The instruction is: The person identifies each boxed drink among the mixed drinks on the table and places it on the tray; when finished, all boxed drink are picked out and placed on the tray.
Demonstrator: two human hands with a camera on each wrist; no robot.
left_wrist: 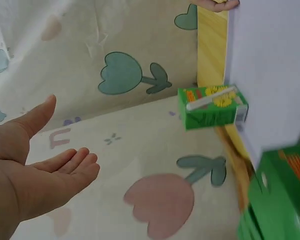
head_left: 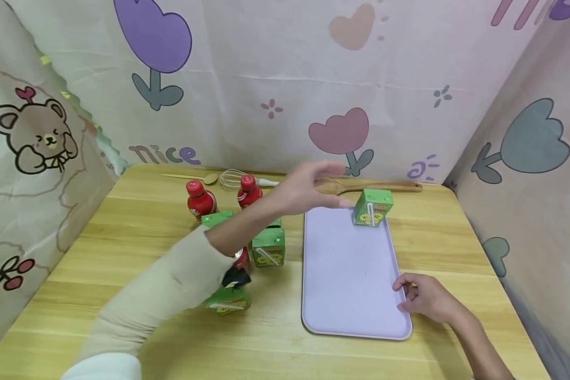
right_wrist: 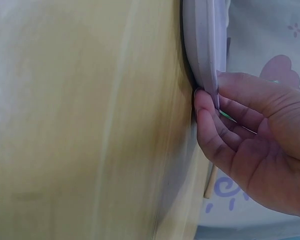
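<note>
A green juice box [head_left: 372,207] with a straw stands at the back right corner of the lilac tray [head_left: 349,274]. Just left of that box, raised above the tray's back edge, is my left hand [head_left: 309,187], its thumb and fingers spread and holding nothing; the left wrist view shows this hand [left_wrist: 45,165] apart from the juice box [left_wrist: 212,106]. On the tray's right side, my right hand [head_left: 427,297] grips the rim. Seen from the right wrist, the hand [right_wrist: 260,135] pinches the tray's rim [right_wrist: 205,50] between thumb and fingers.
Left of the tray stand several green juice boxes [head_left: 268,247] and red bottles [head_left: 201,199], partly hidden by my left arm. Along the table's back edge lie a yellow spoon [head_left: 210,179], a whisk [head_left: 233,179] and a wooden utensil [head_left: 385,187]. Patterned cloth surrounds the table.
</note>
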